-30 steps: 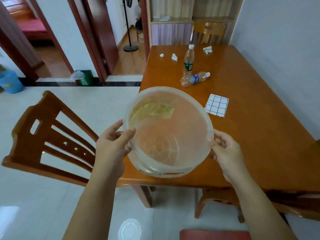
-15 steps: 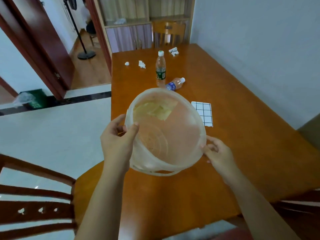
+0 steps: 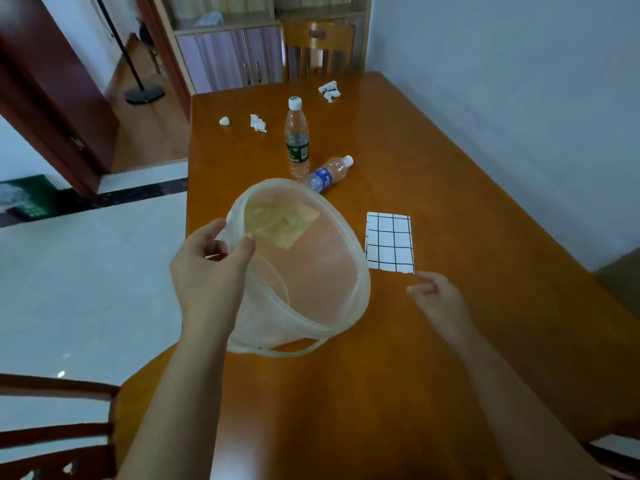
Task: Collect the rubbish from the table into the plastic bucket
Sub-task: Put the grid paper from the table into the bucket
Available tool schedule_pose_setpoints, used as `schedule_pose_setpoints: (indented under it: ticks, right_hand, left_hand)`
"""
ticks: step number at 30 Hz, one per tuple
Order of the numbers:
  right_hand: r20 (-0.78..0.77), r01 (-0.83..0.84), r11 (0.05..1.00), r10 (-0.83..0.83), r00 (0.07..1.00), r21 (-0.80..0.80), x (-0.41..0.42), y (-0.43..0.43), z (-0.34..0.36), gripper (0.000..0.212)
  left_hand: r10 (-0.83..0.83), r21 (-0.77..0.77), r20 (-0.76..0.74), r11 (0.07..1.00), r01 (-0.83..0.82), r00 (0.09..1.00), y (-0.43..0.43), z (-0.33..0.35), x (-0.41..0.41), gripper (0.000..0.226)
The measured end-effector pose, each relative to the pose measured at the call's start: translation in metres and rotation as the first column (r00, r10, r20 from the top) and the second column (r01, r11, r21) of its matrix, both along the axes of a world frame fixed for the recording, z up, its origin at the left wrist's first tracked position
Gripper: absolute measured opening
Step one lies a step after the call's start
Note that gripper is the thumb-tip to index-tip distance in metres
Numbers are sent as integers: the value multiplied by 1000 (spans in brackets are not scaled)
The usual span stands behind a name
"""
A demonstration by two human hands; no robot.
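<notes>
Translucent round plastic bucket (image 3: 311, 271) hung tilted over the orange wooden surface (image 3: 450, 209), mouth angled up toward the camera, base away left. Left hand (image 3: 211, 271) pinched its near rim; right hand (image 3: 438, 299) hovered beside it, fingers loosely spread, holding nothing.

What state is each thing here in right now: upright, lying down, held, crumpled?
plastic bucket: tilted, held at the rim
left hand: gripping the bucket rim
right hand: free, holding nothing
green-label bottle: upright, capped
blue-label bottle: lying down, capped
checked paper: flat
paper scraps: crumpled
</notes>
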State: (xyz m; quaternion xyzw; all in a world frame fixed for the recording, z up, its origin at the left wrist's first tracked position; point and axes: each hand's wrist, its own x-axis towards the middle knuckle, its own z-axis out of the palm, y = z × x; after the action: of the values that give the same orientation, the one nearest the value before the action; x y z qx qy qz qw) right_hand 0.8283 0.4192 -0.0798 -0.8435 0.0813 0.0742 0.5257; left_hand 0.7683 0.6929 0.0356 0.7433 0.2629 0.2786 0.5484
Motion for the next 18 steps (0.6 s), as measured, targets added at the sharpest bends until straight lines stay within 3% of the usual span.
schedule_pose_setpoints:
  ticks: [11,13,18]
  right_hand:
    - [-51,28,997,-32,998,-73,106,-22,-60,40]
    - [-39,3,988,-10,999,-155,117,-22,-69,39]
    - [-71,-245,877,238,969,-414,131,-20,-90,38]
  left_hand:
    - [79,168,-48,983,-70,996,-18,-5,59,41]
    - [80,187,-59,980,-68,995,-21,-6,66,39]
    - [81,206,-75,977,-64,994,-26,-7,79,34]
